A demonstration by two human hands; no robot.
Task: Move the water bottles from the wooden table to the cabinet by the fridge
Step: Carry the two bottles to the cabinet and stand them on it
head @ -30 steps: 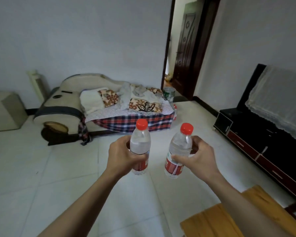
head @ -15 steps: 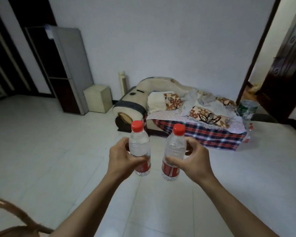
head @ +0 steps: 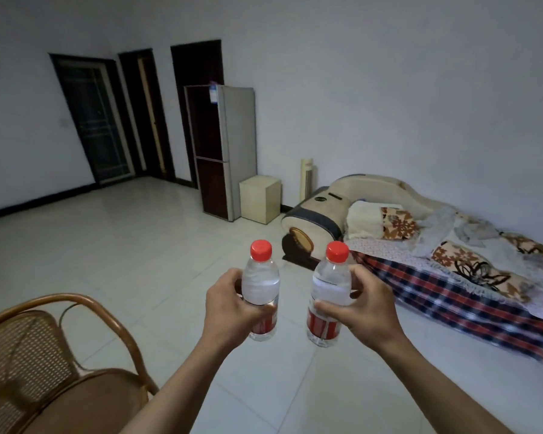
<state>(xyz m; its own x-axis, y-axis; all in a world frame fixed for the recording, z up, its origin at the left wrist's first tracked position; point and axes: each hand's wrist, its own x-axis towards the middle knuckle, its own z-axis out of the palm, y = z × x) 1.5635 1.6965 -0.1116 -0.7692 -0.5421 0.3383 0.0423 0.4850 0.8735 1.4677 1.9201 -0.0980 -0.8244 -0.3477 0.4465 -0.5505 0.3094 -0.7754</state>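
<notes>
**Two bottles in hand, cabinet ahead**

Near left: rattan chair. Far left of centre: fridge against the wall, small cream cabinet just beside it on its right. Centre, near: my left hand is wrapped around the left water bottle, upright, red cap on. My right hand grips the right water bottle the same way; bottles apart, over the tiled floor. Right: sofa with plaid blanket.
</notes>
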